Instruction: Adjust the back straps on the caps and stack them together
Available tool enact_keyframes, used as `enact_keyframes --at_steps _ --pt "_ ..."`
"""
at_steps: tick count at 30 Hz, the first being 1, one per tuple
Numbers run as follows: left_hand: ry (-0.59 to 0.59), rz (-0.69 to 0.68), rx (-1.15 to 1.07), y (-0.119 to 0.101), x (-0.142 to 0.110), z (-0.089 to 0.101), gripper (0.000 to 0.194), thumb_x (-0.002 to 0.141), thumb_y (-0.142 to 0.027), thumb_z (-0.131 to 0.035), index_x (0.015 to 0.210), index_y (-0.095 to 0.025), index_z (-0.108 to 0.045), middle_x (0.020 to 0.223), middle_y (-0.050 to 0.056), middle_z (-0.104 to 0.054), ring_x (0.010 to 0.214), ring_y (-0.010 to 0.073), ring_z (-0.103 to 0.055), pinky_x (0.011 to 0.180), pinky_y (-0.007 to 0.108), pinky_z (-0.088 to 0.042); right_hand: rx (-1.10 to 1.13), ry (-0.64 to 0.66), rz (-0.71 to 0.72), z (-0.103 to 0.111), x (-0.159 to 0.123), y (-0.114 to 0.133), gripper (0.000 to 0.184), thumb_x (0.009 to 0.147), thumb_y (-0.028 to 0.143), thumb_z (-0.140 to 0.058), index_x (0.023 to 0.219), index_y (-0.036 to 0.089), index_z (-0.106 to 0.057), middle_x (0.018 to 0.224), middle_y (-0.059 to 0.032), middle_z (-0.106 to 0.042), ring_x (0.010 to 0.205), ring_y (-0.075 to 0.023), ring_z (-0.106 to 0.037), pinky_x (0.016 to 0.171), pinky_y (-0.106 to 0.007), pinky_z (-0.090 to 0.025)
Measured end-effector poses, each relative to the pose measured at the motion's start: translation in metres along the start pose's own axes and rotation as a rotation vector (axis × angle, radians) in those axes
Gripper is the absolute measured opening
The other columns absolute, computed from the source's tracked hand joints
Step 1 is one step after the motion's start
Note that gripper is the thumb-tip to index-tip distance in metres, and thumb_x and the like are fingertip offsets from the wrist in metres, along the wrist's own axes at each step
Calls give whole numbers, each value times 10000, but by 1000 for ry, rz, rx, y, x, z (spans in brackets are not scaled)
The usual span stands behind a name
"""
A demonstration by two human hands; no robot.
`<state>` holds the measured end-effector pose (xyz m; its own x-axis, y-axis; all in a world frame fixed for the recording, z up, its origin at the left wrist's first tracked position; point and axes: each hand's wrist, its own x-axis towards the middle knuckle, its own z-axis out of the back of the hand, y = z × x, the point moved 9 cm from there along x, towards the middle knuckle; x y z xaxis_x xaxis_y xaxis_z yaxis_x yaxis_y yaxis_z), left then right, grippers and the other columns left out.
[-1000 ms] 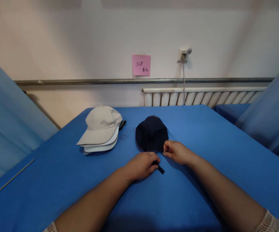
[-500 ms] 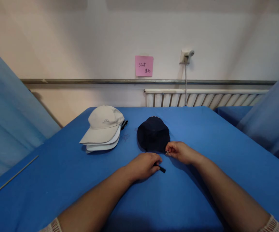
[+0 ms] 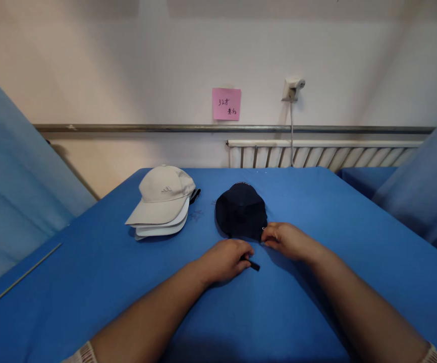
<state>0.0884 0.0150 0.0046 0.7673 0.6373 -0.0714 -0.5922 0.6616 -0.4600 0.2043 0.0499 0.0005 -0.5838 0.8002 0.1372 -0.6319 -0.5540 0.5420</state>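
A dark navy cap (image 3: 241, 209) lies on the blue-covered table in front of me, its rear edge towards my hands. My left hand (image 3: 229, 258) is closed on the cap's black strap (image 3: 254, 264), whose free end sticks out past the fingertips. At the cap's near right edge, my right hand (image 3: 279, 239) pinches a small metal buckle (image 3: 264, 229), mostly hidden by the fingers. Left of the navy cap stands a stack of caps, with a beige cap (image 3: 163, 194) on top and white brims (image 3: 161, 231) showing under it.
A thin stick (image 3: 27, 272) lies near the left edge of the blue table cover (image 3: 297, 312). Blue curtains (image 3: 10, 166) hang on both sides. Against the back wall are a radiator (image 3: 320, 151), a metal rail (image 3: 146, 128), a pink note (image 3: 226, 104) and a socket (image 3: 290, 89) with a plug.
The fingers of my right hand have shifted slightly at the cap's edge, and the metal piece now shows higher, above the fingertips. My left hand keeps its place on the strap.
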Motion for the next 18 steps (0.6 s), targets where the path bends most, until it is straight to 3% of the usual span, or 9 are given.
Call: enact_keyframes --at_steps 10,14,18 --pt "-47 9 -13 0 -2 8 203 854 -224 -566 1039 -215 -648 982 37 -692 854 185 -634 753 274 -466 98 2 -136 0 -1 -15 77 833 194 -553 792 207 -617 690 21 -619 601 -121 -518 563 -237 -363" --pt "-198 30 -54 3 -3 22 204 886 -253 -529 1047 -210 -648 1002 47 -680 879 184 -629 778 284 -467 258 -56 -155 1 -1 -20 86 864 265 -545 825 204 -591 697 14 -609 622 -126 -533 577 -239 -381" --pt "-398 97 -185 15 -6 35 197 869 -241 -555 1038 -190 -641 920 38 -676 802 159 -621 738 270 -472 648 -145 -201 -7 6 -26 171 844 362 -599 822 197 -559 687 23 -591 585 -111 -542 577 -245 -417"
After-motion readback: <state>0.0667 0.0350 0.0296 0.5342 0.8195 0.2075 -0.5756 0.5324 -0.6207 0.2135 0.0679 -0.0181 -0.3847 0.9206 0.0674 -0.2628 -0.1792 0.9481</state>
